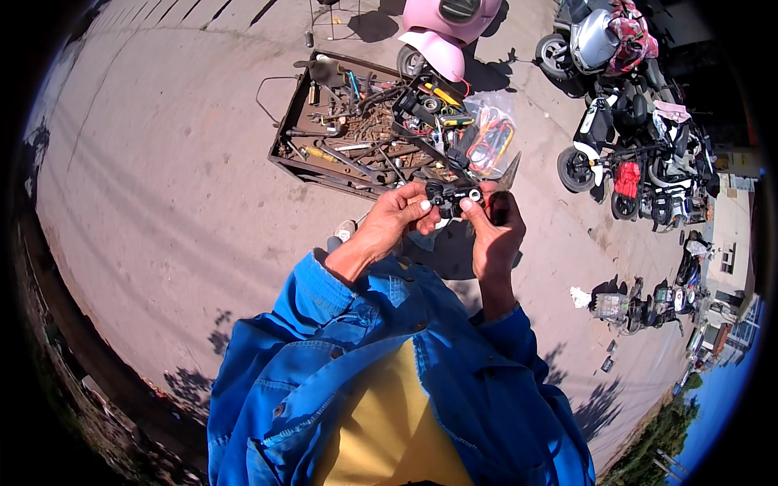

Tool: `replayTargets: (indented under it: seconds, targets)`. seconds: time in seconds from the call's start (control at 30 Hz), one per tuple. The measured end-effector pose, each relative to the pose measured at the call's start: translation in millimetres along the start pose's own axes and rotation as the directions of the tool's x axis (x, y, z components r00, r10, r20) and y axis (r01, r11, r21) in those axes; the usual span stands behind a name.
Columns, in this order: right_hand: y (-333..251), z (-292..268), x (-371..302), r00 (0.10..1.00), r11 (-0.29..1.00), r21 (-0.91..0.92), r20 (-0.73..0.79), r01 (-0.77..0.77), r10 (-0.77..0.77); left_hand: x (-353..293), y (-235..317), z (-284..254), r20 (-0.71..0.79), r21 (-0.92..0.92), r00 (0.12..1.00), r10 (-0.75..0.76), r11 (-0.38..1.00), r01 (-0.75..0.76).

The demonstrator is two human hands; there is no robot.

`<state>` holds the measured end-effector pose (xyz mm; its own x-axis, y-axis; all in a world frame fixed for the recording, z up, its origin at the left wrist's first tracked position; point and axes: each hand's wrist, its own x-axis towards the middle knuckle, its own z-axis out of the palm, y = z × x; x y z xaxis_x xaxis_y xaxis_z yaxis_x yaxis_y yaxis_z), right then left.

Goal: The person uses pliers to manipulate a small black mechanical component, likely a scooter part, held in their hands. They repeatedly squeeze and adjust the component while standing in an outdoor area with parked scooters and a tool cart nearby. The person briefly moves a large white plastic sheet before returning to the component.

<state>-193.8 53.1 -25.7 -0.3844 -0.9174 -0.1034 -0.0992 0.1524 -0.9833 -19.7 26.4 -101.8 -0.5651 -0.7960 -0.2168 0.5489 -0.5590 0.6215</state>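
Between my two hands, in front of my chest, is a small black part with a pale round ring on its right side; its exact kind I cannot make out. My left hand pinches its left end between thumb and fingers. At the other end, my right hand grips it, thumb beside the ring and fingers partly hidden behind. Just beyond the hands stands a rusty metal toolbox full of wrenches, pliers and other loose tools. A clear plastic bag with coloured cables lies against its right side.
A smaller black tray with yellow-handled tools sits on the toolbox's right part. Beyond it is a pink scooter. Several parked scooters line the right side, with another two-wheeler lower down. Concrete ground stretches left.
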Motion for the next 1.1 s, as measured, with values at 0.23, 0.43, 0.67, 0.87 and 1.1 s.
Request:
replayTargets:
  seconds: [0.23,0.43,0.67,0.87,1.1]
  targets:
    - [4,0,0,1.0,0.994,0.106,-0.015,0.013,-0.011,-2,4,3,-0.063,0.061,0.998,-0.021,0.998,0.025]
    - [3,0,-3,1.0,0.994,0.109,-0.023,0.0,0.002,-2,-2,-3,-0.056,0.106,0.998,0.026,0.994,-0.02]
    - [2,0,-5,1.0,0.996,0.09,-0.014,-0.014,0.015,-1,-9,-9,-0.01,0.09,0.995,0.095,0.992,-0.094]
    - [6,-2,-5,0.997,0.983,0.165,0.012,-0.083,0.082,-6,-4,-5,0.035,-0.112,0.997,0.07,0.992,-0.065]
    - [6,1,-5,0.989,0.912,0.383,0.083,-0.147,0.125,-7,4,7,0.11,-0.251,0.987,0.114,0.964,-0.084]
